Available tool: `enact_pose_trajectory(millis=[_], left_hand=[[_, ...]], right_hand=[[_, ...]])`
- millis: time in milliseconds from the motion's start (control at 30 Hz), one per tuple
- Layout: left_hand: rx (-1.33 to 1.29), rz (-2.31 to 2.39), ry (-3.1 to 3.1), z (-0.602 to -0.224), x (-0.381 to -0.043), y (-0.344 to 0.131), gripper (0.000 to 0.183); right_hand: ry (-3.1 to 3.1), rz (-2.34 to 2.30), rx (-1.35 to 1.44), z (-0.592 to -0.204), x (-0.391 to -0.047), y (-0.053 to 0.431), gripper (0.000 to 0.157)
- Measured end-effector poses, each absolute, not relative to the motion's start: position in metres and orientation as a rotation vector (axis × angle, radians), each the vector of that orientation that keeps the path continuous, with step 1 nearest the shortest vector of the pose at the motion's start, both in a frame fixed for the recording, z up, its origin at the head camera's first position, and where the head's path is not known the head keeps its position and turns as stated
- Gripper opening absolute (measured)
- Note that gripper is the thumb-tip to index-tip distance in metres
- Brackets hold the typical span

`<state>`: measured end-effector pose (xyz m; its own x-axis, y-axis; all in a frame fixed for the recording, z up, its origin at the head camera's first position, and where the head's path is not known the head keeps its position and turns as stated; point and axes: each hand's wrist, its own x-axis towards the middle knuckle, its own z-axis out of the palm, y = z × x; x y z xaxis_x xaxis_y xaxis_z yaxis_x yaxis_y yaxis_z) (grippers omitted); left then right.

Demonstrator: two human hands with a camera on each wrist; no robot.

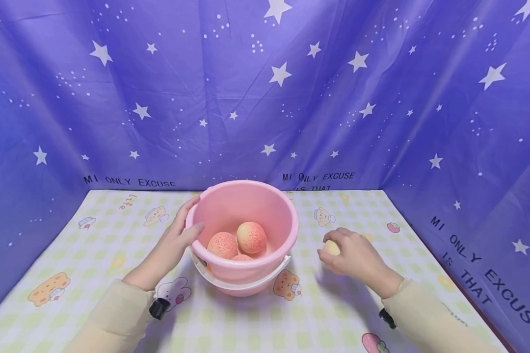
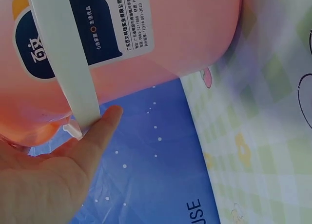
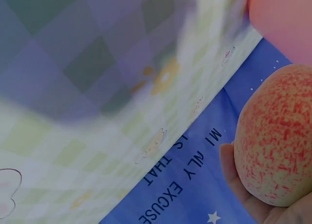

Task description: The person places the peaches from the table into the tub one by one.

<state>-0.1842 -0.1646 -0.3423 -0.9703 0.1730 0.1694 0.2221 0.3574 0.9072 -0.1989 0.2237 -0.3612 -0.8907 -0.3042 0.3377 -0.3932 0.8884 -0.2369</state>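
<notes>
A pink bucket (image 1: 243, 203) stands on the table, its open top tipped toward the head camera. My left hand (image 1: 170, 250) grips the left rim, thumb over the edge and fingers around the outside. Inside lie a red-and-yellow peach (image 1: 251, 237), a second peach (image 1: 222, 245) and part of a third peach (image 1: 241, 257). The white handle (image 1: 243, 286) hangs down at the front. To the right of the bucket, my right hand (image 1: 357, 257) holds another peach (image 3: 278, 141) above the tablecloth, apart from the bucket. Its fingers hide most of that peach in the head view.
A checked tablecloth (image 1: 115, 230) with cartoon prints covers the table. Blue star-printed curtains (image 1: 238, 88) hang behind it and along both sides. A label (image 2: 131, 19) is stuck on the bucket's outer wall. Black bands (image 1: 160, 308) sit at both wrists.
</notes>
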Motion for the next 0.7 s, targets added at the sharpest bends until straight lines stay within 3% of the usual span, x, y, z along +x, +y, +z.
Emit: enact_pose_trajectory(millis=[700], left_hand=[[-0.385,-1.762,-2.523,-0.343,-0.186,-0.165,0.061]], right_hand=[[-2.724,0.448,0.501,-0.343,-0.2,0.214,0.023]])
